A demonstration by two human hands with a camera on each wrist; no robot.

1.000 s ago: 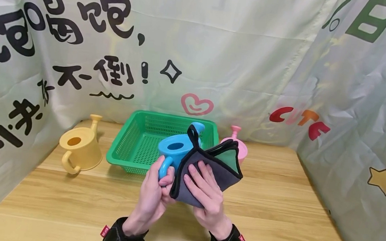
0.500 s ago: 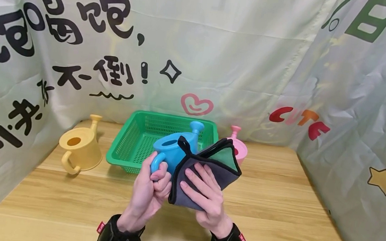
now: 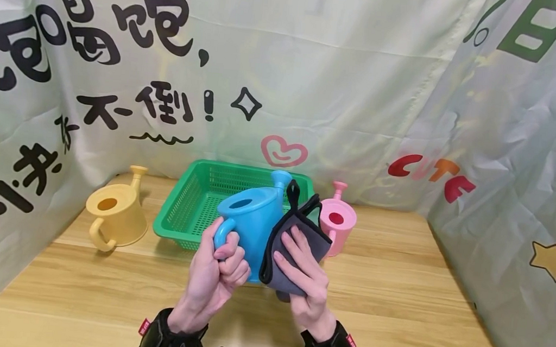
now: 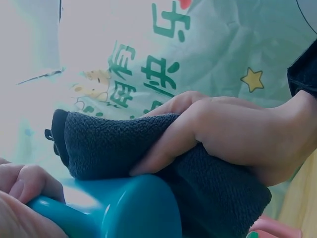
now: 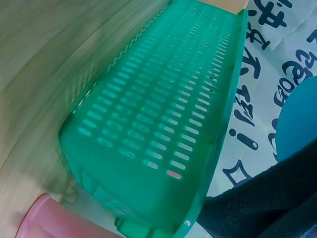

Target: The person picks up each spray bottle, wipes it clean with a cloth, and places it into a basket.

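My left hand (image 3: 213, 283) grips the handle of a blue watering can (image 3: 254, 231), held up in front of the green basket with its spout pointing away. My right hand (image 3: 308, 293) holds a folded dark grey cloth (image 3: 314, 237) with black edging, a hanging loop and a green inner side. In the left wrist view the fuzzy cloth (image 4: 109, 144) lies against the side of the can (image 4: 143, 208), and the thumb and fingers of the right hand (image 4: 233, 131) pinch it. The right wrist view shows only part of the cloth (image 5: 262, 198) and can (image 5: 299, 119).
A green slotted basket (image 3: 166, 224) stands at the back of the wooden table (image 3: 396, 292). A yellow watering can (image 3: 120, 218) is to its left. Right of it stands a pink watering can (image 3: 345, 219). Printed fabric (image 3: 363, 93) encloses the back and sides.
The blue can has turned more upright and shifted slightly left, showing more of its side. The right hand and cloth, first drifting left, have moved right, uncovering more of the pink can.
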